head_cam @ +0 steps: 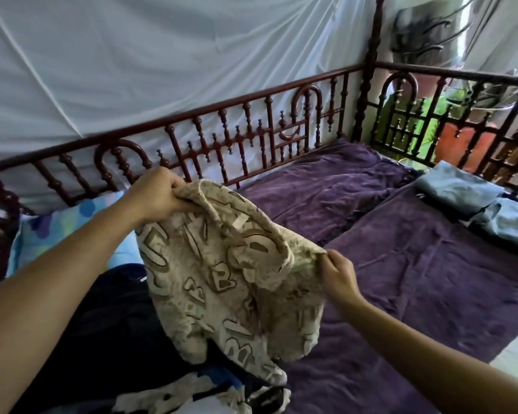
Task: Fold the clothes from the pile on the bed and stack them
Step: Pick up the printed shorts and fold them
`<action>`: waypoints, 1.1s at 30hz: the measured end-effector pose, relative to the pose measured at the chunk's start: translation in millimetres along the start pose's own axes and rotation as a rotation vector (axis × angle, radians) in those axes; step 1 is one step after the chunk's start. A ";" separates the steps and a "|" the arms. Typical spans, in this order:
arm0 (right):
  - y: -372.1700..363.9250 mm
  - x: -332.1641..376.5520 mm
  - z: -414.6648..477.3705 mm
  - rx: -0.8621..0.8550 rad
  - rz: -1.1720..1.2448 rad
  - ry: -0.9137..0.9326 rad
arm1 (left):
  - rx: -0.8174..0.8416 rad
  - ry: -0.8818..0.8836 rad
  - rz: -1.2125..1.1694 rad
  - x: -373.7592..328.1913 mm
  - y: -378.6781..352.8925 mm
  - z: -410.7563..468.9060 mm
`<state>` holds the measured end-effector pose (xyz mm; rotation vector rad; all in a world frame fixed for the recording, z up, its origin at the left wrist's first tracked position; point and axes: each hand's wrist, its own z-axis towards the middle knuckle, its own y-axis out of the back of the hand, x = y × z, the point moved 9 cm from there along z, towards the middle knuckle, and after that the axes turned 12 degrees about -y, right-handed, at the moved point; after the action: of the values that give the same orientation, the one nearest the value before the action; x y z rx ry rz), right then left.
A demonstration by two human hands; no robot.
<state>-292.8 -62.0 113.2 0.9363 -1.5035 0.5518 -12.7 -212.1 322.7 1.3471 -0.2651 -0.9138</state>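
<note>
A beige garment [228,282] printed with brown letters hangs in the air over the bed, bunched and creased. My left hand [159,194] grips its upper left edge. At the garment's right edge my right hand [340,274] pinches the fabric, lower than the left. Under it lies the pile of clothes [126,339], mostly dark cloth with a black-and-white piece at the bottom. Folded light blue clothes [473,201] lie stacked at the far right of the bed.
A purple cover [416,279] spreads over the bed. A dark red wooden railing [251,132] runs along the back and right sides, with white netting behind it. A patterned blue pillow [60,228] lies at the left.
</note>
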 end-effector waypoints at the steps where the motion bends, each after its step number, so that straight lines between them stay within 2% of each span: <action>1: 21.2 3.0 2.5 -0.069 -0.029 0.034 | 0.050 0.025 0.030 9.0 -7.9 2.6; 3: 48.5 13.1 0.9 -0.108 -0.086 0.121 | 0.111 0.034 0.050 17.6 -27.8 12.3; 8: 69.1 7.6 -20.4 0.179 -0.305 0.250 | 0.067 0.025 -0.185 16.9 -77.6 60.3; 10: 96.4 5.3 -20.3 0.098 -0.396 0.330 | 0.114 0.005 -0.135 9.1 -107.0 85.2; 12: 132.3 1.6 -12.6 -0.034 -0.371 0.361 | 0.175 -0.023 -0.034 -5.7 -138.9 110.6; 16: 202.1 -26.0 20.3 -0.194 -0.260 0.250 | 0.217 -0.080 0.118 -49.6 -200.8 163.8; 19: 258.6 -60.6 55.8 -0.291 -0.223 0.137 | 0.150 -0.043 0.183 -83.3 -246.4 207.1; 21: 298.8 -92.8 87.9 -0.346 -0.217 0.041 | 0.131 -0.031 0.128 -106.8 -285.2 242.1; 25: 376.6 -175.5 169.8 -0.383 -0.268 -0.153 | 0.194 0.009 0.000 -154.9 -387.6 317.4; 33: 516.1 -324.3 333.9 -0.434 -0.439 -0.502 | 0.201 0.006 0.026 -273.7 -596.1 466.1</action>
<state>-920.8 39.7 -166.6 1.0561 -1.6907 -0.3452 -735.2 -326.8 -12.5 1.5274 -0.3773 -0.8783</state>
